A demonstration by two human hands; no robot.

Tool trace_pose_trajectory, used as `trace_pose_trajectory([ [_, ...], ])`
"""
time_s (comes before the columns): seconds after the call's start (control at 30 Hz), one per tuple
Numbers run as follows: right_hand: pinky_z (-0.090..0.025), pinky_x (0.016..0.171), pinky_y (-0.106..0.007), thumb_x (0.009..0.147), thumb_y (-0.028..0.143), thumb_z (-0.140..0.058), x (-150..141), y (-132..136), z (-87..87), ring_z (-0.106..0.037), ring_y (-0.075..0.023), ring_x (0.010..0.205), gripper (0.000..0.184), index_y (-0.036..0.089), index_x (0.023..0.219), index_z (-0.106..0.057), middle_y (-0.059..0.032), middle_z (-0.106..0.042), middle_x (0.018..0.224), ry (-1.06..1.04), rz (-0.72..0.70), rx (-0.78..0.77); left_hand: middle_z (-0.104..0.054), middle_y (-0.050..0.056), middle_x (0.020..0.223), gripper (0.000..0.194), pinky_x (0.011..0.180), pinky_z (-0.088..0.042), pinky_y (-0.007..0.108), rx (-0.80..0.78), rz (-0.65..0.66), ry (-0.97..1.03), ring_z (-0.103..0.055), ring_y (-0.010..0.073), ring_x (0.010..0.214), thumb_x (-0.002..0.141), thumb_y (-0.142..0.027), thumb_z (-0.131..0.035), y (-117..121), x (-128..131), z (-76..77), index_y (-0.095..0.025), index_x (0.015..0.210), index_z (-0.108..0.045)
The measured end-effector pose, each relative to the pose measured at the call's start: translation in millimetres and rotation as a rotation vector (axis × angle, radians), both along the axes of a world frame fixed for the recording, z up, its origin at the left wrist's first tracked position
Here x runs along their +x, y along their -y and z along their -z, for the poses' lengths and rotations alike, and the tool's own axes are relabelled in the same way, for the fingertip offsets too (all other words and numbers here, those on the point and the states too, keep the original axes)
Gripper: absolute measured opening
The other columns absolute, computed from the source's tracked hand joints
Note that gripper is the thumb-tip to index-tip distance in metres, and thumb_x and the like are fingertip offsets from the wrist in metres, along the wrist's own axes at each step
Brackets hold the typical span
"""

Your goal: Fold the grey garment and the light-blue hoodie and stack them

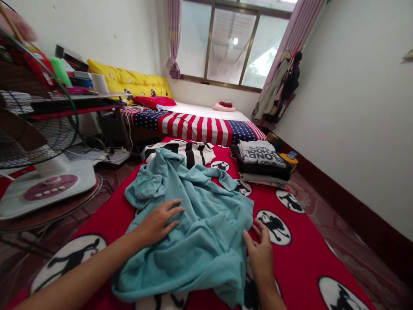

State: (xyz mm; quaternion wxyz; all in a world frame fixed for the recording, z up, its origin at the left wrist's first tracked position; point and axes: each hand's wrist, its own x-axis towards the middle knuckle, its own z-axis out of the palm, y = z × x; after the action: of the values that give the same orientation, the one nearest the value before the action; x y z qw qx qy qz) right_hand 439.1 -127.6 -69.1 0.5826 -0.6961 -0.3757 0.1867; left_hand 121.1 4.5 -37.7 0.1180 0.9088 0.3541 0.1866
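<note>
A crumpled teal garment (196,224) lies on a red blanket (300,258) printed with white circles holding black figures. My left hand (158,221) rests flat on the garment's left side, fingers stretched out. My right hand (260,249) sits at the garment's right edge, fingers apart and lightly touching the cloth. Behind the teal garment lies a black-and-white striped garment (190,151).
A stack of folded clothes (263,162) sits at the blanket's far right. Beyond it is a bed with a stars-and-stripes cover (200,125). A fan (35,142) and a cluttered table (80,101) stand on the left. A wall (361,129) runs along the right.
</note>
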Motion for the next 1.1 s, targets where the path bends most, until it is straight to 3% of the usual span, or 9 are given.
trace_pose_trajectory([
  [0.2, -0.053, 0.085, -0.040, 0.069, 0.049, -0.066, -7.4, -35.3, -9.2, -0.065, -0.0268, 0.102, 0.086, 0.017, 0.142, -0.034, -0.0184, -0.054, 0.133, -0.062, -0.139, -0.056, -0.047, 0.010, 0.143, 0.044, 0.109, -0.038, 0.047, 0.008, -0.057, -0.041, -0.045, 0.0289, 0.130, 0.089, -0.040, -0.053, 12.3, -20.4, 8.9, -0.024, 0.130, -0.054],
  [0.3, -0.052, 0.087, -0.038, 0.064, 0.038, -0.066, -22.7, -53.3, -17.2, -0.062, -0.0269, 0.107, 0.064, 0.017, 0.124, -0.056, -0.0129, -0.063, 0.121, -0.089, -0.276, -0.050, -0.050, 0.011, 0.138, 0.044, 0.107, -0.038, 0.048, 0.061, -0.090, -0.060, -0.045, 0.0297, 0.127, 0.088, -0.039, -0.053, 15.8, -11.4, 6.5, -0.022, 0.129, -0.055],
  [0.43, -0.051, 0.057, -0.031, 0.062, 0.027, -0.056, -22.3, -50.4, -43.2, -0.063, -0.0193, 0.063, 0.047, 0.017, 0.107, -0.067, -0.0032, -0.070, 0.080, -0.264, -0.447, -0.181, -0.061, 0.010, 0.113, 0.030, 0.094, -0.045, 0.042, 0.083, -0.107, -0.125, -0.054, 0.0268, 0.107, 0.087, -0.038, -0.054, 19.0, 2.2, -6.1, -0.019, 0.110, -0.061],
  [0.6, -0.033, 0.041, -0.024, 0.057, 0.027, -0.061, 40.9, -20.6, -107.9, -0.043, -0.0107, 0.042, 0.059, 0.017, 0.115, -0.065, 0.0001, -0.061, 0.060, -0.304, -0.097, -0.074, -0.066, 0.009, 0.088, 0.014, 0.077, -0.047, 0.036, -0.042, -0.078, -0.254, -0.059, 0.0246, 0.086, 0.087, -0.024, -0.049, 34.0, 15.3, -30.8, -0.019, 0.083, -0.061],
  [0.73, -0.041, 0.051, -0.033, 0.066, 0.029, -0.061, 103.4, -5.7, -146.4, -0.058, -0.0160, 0.061, 0.060, 0.018, 0.124, -0.062, -0.0184, -0.067, 0.107, -0.076, 0.241, 0.059, -0.067, 0.002, 0.083, 0.011, 0.070, -0.044, 0.028, -0.274, 0.084, -0.035, -0.061, 0.0184, 0.078, 0.086, -0.032, -0.057, 70.1, 47.7, -55.6, -0.022, 0.086, -0.063],
  [0.83, -0.046, 0.068, -0.041, 0.078, 0.033, -0.055, 142.3, -9.7, -141.3, -0.064, -0.0279, 0.096, 0.054, 0.022, 0.130, -0.058, -0.0217, -0.060, 0.124, 0.234, 0.382, 0.016, -0.067, 0.001, 0.090, 0.011, 0.074, -0.045, 0.025, -0.337, 0.187, 0.172, -0.061, 0.0160, 0.083, 0.088, -0.028, -0.056, 93.4, 79.4, -64.6, -0.022, 0.092, -0.063],
  [0.93, -0.044, 0.087, -0.052, 0.077, 0.029, -0.057, 163.1, -23.6, -113.8, -0.051, -0.0416, 0.121, 0.058, 0.010, 0.132, -0.056, -0.0297, -0.053, 0.130, 0.571, 0.261, -0.355, -0.064, 0.005, 0.110, 0.023, 0.086, -0.046, 0.028, -0.318, 0.257, 0.264, -0.060, 0.0183, 0.099, 0.087, -0.027, -0.058, 101.1, 96.4, -57.7, -0.025, 0.110, -0.062],
  [1.0, -0.040, 0.095, -0.059, 0.073, 0.028, -0.061, 155.8, -33.0, -93.5, -0.040, -0.0481, 0.130, 0.065, 0.005, 0.133, -0.053, -0.0322, -0.038, 0.143, 0.700, 0.161, -0.483, -0.059, 0.006, 0.124, 0.034, 0.098, -0.042, 0.035, -0.237, 0.254, 0.258, -0.055, 0.0219, 0.111, 0.084, -0.030, -0.062, 97.0, 93.7, -48.6, -0.027, 0.118, -0.059],
  [1.1, -0.035, 0.105, -0.056, 0.076, 0.033, -0.059, 106.5, -40.2, -69.2, -0.034, -0.0406, 0.137, 0.056, 0.012, 0.128, -0.058, -0.0232, -0.032, 0.150, 0.791, -0.029, -0.312, -0.053, 0.007, 0.133, 0.044, 0.113, -0.026, 0.048, -0.062, 0.088, 0.200, -0.046, 0.0269, 0.125, 0.079, -0.029, -0.066, 80.2, 70.5, -37.1, -0.028, 0.122, -0.057],
])
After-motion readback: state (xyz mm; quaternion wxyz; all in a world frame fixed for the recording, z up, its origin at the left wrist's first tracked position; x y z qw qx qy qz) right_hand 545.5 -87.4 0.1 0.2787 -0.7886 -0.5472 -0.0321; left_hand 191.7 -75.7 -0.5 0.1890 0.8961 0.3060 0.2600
